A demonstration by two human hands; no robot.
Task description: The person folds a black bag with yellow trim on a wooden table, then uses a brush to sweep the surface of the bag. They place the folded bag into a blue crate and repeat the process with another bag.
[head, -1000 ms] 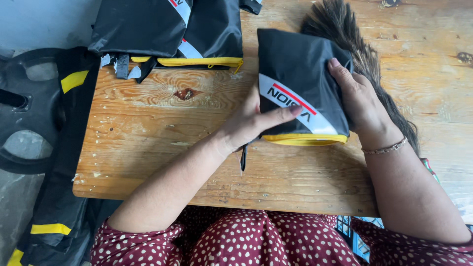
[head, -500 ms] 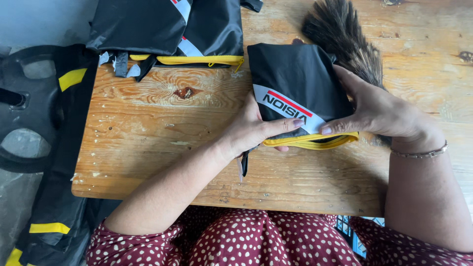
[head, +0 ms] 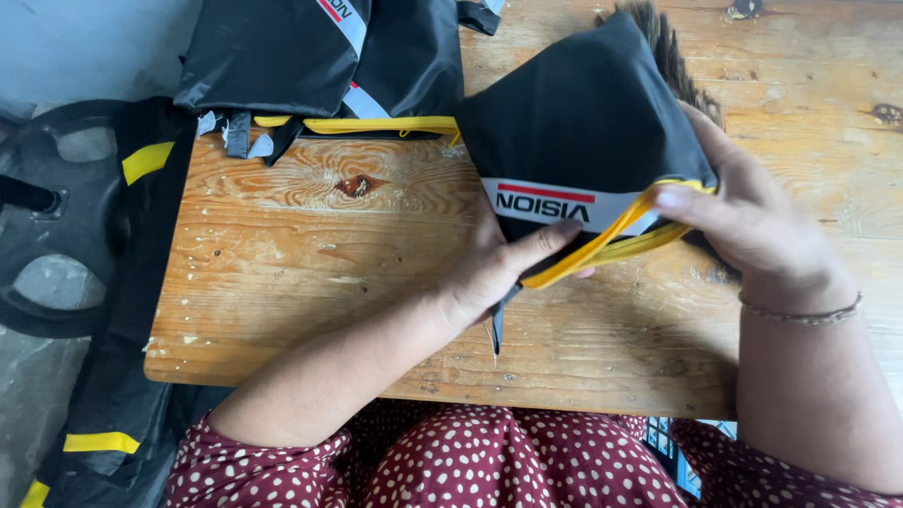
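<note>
A folded black fabric bag (head: pixel 583 113) with a white and red label band and a yellow zipper edge is lifted off the wooden table (head: pixel 310 282). My left hand (head: pixel 494 273) grips its lower left corner, thumb on the label band. My right hand (head: pixel 752 230) holds the lower right edge and pinches the yellow zipper strip, pulling the mouth apart. A short black strap dangles below my left hand.
More black fabric pieces with yellow trim (head: pixel 310 56) lie at the table's back left. A dark brush (head: pixel 673 47) pokes out behind the bag. A black weight plate (head: pixel 52 235) and black and yellow fabric (head: pixel 113 414) lie left of the table.
The bag has been raised from lying flat on the table. My right hand moved from on top of it to its yellow zipper edge, which now gapes apart.
</note>
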